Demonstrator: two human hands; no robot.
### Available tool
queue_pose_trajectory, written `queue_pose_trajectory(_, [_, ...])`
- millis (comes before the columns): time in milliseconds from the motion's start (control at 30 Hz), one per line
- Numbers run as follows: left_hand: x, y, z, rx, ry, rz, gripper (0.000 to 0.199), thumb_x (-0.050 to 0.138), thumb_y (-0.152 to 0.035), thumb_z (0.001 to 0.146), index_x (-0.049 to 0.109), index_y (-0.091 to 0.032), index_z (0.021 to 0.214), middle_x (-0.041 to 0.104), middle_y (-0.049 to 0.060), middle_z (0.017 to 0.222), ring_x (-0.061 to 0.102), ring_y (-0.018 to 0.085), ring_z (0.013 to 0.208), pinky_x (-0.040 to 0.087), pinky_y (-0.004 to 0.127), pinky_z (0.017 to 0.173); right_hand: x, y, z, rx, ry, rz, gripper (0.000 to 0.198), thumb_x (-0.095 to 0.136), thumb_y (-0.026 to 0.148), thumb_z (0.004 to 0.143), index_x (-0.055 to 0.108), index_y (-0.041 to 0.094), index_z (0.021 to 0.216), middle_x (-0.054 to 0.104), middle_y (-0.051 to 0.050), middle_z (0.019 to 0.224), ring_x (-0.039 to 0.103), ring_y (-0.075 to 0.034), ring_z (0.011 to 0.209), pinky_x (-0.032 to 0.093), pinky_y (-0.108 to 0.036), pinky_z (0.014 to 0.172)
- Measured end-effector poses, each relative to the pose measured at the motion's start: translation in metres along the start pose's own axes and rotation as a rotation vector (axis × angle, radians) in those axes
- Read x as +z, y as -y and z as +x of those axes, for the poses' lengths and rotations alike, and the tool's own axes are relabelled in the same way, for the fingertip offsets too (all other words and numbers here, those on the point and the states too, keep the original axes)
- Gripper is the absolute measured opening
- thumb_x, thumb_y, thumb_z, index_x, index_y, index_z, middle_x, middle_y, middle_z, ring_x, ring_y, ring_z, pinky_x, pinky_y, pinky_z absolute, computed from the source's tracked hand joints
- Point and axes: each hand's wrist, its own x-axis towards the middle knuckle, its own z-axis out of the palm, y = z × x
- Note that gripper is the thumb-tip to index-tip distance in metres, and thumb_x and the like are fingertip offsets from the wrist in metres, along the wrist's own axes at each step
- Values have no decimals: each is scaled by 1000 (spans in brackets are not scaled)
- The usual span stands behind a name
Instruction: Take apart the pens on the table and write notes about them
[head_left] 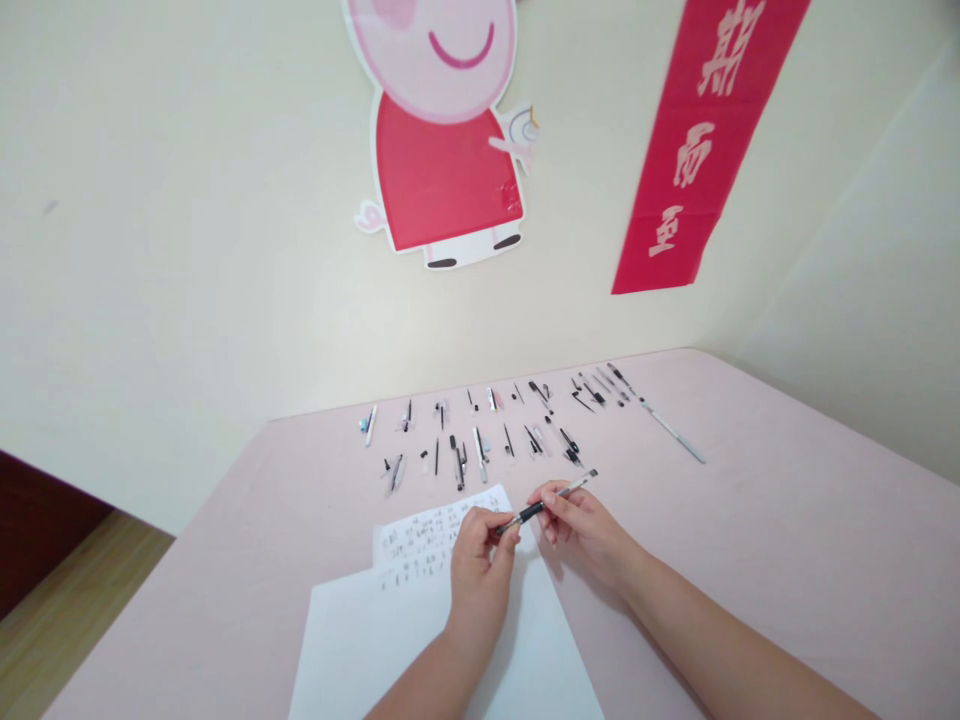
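Both hands hold one pen (532, 512) with a black grip and a clear barrel, raised over the paper and tilted up to the right. The fingers of my left hand (480, 565) pinch its tip end. My right hand (581, 522) is closed around the barrel near the middle, and the dark rear end sticks out past the fingers. Below the hands lies a blank white sheet (375, 640). A smaller sheet with handwriting (420, 535) shows beyond it, partly hidden behind my left hand.
Several pens and pen parts (459, 460) lie in two rows across the pink tabletop (750, 560). A long thin grey stick (673, 430) rests at the right. On the wall hang a pig cutout (450, 170) and a red banner (697, 150).
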Motion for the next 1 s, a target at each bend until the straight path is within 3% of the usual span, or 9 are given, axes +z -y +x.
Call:
queue_pose_trajectory(167, [1, 1, 1, -50, -27, -60, 14, 64, -34, 76, 65, -20, 78, 58, 2, 75, 54, 17, 70, 42, 27, 64, -5, 2, 2, -8, -32, -66, 46, 71, 47, 68, 66, 16, 102, 41, 7, 47, 32, -5, 41, 23, -19, 41])
queue_pose_trajectory(367, [1, 5, 1, -164, -75, -85, 21, 60, -38, 77, 61, -19, 86, 59, 2, 78, 55, 17, 72, 43, 27, 67, -21, 12, 9, -163, -210, -104, 38, 67, 43, 73, 59, 21, 102, 45, 6, 58, 38, -7, 46, 30, -19, 43])
queue_pose_trajectory(433, [1, 5, 1, -172, -88, -82, 23, 61, -39, 77, 60, -19, 86, 59, 3, 78, 55, 17, 72, 43, 28, 67, -28, 16, 10, -323, -276, -266, 34, 64, 40, 75, 56, 23, 104, 51, 2, 70, 46, -10, 55, 37, -21, 47])
queue_pose_trajectory(533, [2, 4, 1, -197, -91, -93, 24, 60, -41, 77, 60, -18, 86, 58, 1, 75, 54, 16, 70, 43, 27, 67, -35, 22, 8, -616, -308, -687, 26, 60, 33, 79, 59, 25, 104, 56, -5, 98, 55, -18, 85, 47, -28, 63])
queue_pose_trajectory(667, [2, 3, 1, -231, -93, -115, 26, 59, -42, 77, 59, -18, 85, 56, -1, 67, 53, 15, 64, 43, 26, 64, -33, 28, 2, -913, -240, -1183, 23, 58, 22, 82, 63, 27, 104, 57, -7, 113, 51, -23, 105, 45, -41, 86])
queue_pose_trajectory(800, [2, 2, 1, -242, -93, -120, 26, 58, -43, 78, 59, -18, 85, 55, -1, 67, 53, 14, 64, 43, 26, 63, -27, 31, -1, -993, -165, -1405, 22, 57, 18, 84, 64, 26, 103, 63, -6, 107, 51, -23, 108, 43, -44, 92])
queue_pose_trajectory(1000, [1, 1, 1, -256, -82, -136, 26, 58, -43, 78, 59, -18, 85, 55, -2, 64, 52, 14, 64, 42, 26, 63, -23, 31, -1, -1009, -83, -1466, 14, 56, 18, 85, 66, 22, 94, 67, -4, 89, 56, -20, 97, 45, -39, 87])
